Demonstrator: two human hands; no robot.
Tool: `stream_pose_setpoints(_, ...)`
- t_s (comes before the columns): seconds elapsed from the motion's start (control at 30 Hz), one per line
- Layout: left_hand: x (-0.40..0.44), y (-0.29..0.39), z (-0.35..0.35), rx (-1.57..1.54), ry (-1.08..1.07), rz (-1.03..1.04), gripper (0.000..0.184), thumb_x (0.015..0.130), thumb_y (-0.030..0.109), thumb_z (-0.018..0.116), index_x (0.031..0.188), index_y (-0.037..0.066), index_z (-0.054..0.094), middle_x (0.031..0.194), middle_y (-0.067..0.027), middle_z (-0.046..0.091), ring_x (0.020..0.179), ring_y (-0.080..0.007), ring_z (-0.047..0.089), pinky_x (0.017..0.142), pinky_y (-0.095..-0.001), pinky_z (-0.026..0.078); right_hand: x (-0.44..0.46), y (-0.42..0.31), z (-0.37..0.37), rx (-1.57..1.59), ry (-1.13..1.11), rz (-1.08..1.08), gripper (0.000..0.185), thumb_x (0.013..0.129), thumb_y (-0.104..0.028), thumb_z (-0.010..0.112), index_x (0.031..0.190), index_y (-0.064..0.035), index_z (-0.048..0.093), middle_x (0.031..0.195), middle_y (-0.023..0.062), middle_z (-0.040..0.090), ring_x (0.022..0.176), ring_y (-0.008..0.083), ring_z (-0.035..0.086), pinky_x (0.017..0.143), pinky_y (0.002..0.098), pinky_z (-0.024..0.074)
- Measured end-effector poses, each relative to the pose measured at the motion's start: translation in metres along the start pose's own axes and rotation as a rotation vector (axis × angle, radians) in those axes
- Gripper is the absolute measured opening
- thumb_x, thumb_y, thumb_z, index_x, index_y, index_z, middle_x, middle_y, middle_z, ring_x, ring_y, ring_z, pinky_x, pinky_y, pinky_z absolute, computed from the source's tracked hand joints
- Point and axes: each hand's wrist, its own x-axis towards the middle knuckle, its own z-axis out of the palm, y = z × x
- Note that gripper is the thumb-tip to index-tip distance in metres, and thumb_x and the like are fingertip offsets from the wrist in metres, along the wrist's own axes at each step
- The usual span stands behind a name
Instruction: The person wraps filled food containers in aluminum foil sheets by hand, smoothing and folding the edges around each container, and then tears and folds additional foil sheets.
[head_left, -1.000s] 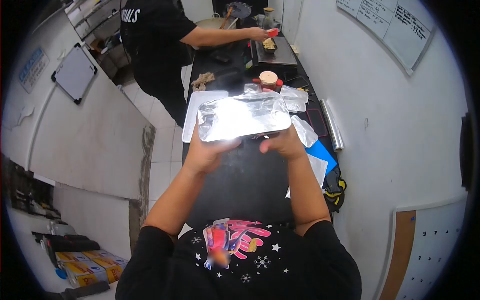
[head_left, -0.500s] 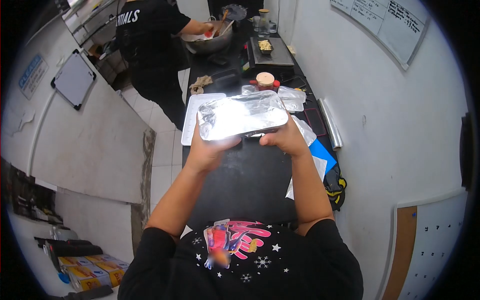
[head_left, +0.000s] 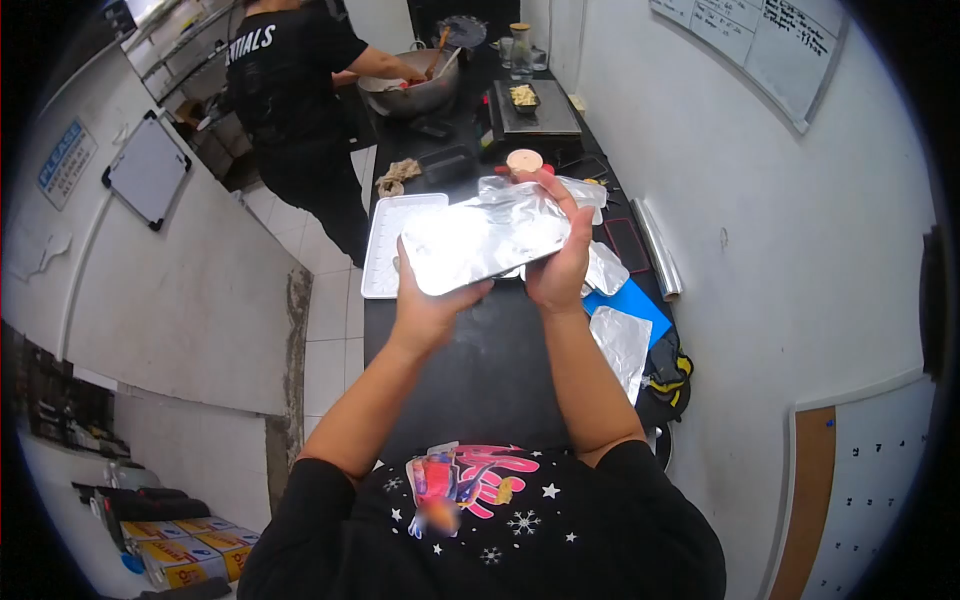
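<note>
A rectangular container covered with shiny aluminium foil (head_left: 485, 238) is held up over the black table, tilted with its right end higher. My left hand (head_left: 428, 305) grips its near left corner, thumb along the front edge and fingers partly hidden behind the left side. At the opposite end my right hand (head_left: 563, 262) presses against the right side, its fingers reaching up over the far right corner and the thumb low at the front. A dark rim shows under the foil along the front edge. What lies inside is hidden.
A white tray (head_left: 378, 262) lies left of the container. Foil sheets (head_left: 622, 345), a blue sheet (head_left: 650, 318) and a foil roll (head_left: 657, 250) are on the right. Farther back stand a scale (head_left: 552, 108) and a large metal bowl (head_left: 415, 98), where another person (head_left: 295, 95) works.
My right hand has shifted from the front right corner up along the right side, fingers now over the far corner. The container has tilted, its left end lower. The other person's arms have moved at the bowl.
</note>
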Motion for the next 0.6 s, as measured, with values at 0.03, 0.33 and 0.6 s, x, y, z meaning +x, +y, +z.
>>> stream_pose_setpoints(0.03,-0.003,-0.004,0.003,0.135,-0.012,0.068,0.079,0.062,-0.006,0.076,0.124,0.003,0.028,0.117,-0.0110,0.048,0.110,-0.0229,0.053,0.090,-0.0326,0.045,-0.002,0.000,0.006,0.034,0.057,0.008,0.075,0.092,-0.061,0.028,0.128,0.0024,0.043,0.126,0.0182,0.052,0.119,0.0294,0.049,0.104,0.0422,0.0356)
stream_pose_setpoints(0.33,-0.009,-0.020,0.029,0.505,0.058,0.185,0.083,0.062,0.001,0.080,0.122,0.004,0.023,0.119,-0.0148,0.047,0.112,-0.0236,0.051,0.090,-0.0349,0.044,-0.003,0.012,-0.016,0.244,0.190,0.045,0.046,0.089,-0.030,0.032,0.114,0.0035,0.051,0.114,0.0215,0.057,0.106,0.0301,0.055,0.094,0.0396,0.0433)
stream_pose_setpoints(0.6,0.008,-0.020,-0.039,0.548,-0.182,-0.158,0.125,0.052,0.025,0.088,0.145,0.004,0.007,0.145,-0.0208,0.024,0.133,-0.0322,0.030,0.107,-0.0404,0.028,-0.003,0.044,-0.076,0.199,0.328,0.185,0.049,0.080,-0.031,0.039,0.111,0.0046,0.053,0.107,0.0225,0.059,0.099,0.0339,0.057,0.089,0.0432,0.0461)
